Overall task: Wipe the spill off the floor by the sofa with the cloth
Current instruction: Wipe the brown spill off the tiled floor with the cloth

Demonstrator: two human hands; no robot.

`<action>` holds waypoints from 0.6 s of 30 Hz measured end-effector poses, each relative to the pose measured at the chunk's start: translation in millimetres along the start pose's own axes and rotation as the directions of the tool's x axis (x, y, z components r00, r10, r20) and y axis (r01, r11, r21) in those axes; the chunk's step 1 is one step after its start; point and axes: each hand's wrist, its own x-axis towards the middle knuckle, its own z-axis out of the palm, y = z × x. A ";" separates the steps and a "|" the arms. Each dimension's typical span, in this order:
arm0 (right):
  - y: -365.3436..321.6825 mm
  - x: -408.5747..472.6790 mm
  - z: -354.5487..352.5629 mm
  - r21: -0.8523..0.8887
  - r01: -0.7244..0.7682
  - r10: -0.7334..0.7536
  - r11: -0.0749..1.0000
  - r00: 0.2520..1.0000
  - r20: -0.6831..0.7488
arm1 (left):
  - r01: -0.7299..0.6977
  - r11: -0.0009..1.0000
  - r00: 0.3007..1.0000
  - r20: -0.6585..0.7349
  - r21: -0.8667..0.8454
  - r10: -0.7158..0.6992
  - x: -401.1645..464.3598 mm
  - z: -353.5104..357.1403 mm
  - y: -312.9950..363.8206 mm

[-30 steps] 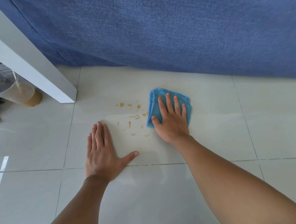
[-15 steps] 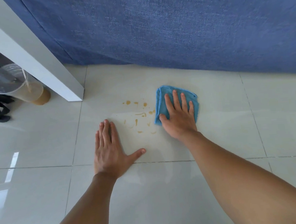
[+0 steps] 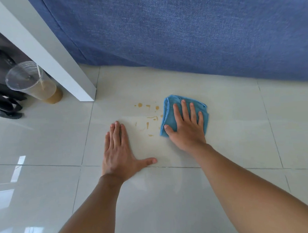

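Observation:
Small brown drops and streaks of the spill [image 3: 152, 118] lie on the pale tiled floor [image 3: 172, 196] in front of the blue fabric sofa [image 3: 180, 33]. Just right of the drops sits a folded blue cloth [image 3: 169, 111], its left edge touching the nearest drops. My right hand [image 3: 186, 128] presses flat on the cloth with fingers spread and covers most of it. My left hand [image 3: 119, 151] rests flat on the bare tile left of and below the spill, fingers together and thumb out, holding nothing.
A white table leg [image 3: 55, 55] slants down to the floor at the left of the spill. Behind it stands a clear plastic cup [image 3: 37, 85] with brown drink and a straw. Black sandals [image 3: 4, 107] lie at the far left.
The view has shifted, so everything sits further right in the frame. Both hands and the cloth keep the same place relative to the spill.

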 end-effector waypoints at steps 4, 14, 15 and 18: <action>13.2 -5.0 -2.2 -0.023 0.073 -0.072 0.997 0.997 0.023 | -0.031 0.999 0.999 0.012 0.017 0.031 -1.4 -0.7 -2.8; -1.4 -40.0 15.7 -0.060 0.104 -0.109 0.993 0.991 -0.084 | 0.020 0.997 0.998 -0.058 0.072 -0.016 -2.8 -4.4 -12.0; -7.8 -41.0 17.8 -0.048 0.088 -0.092 0.995 0.992 -0.088 | 0.026 0.997 0.999 -0.047 0.071 -0.023 -2.4 -3.7 -12.3; -21.9 -38.8 19.4 -0.008 0.040 -0.040 0.999 0.994 -0.099 | 0.032 0.996 0.999 -0.028 0.080 -0.030 0.6 -2.2 -13.3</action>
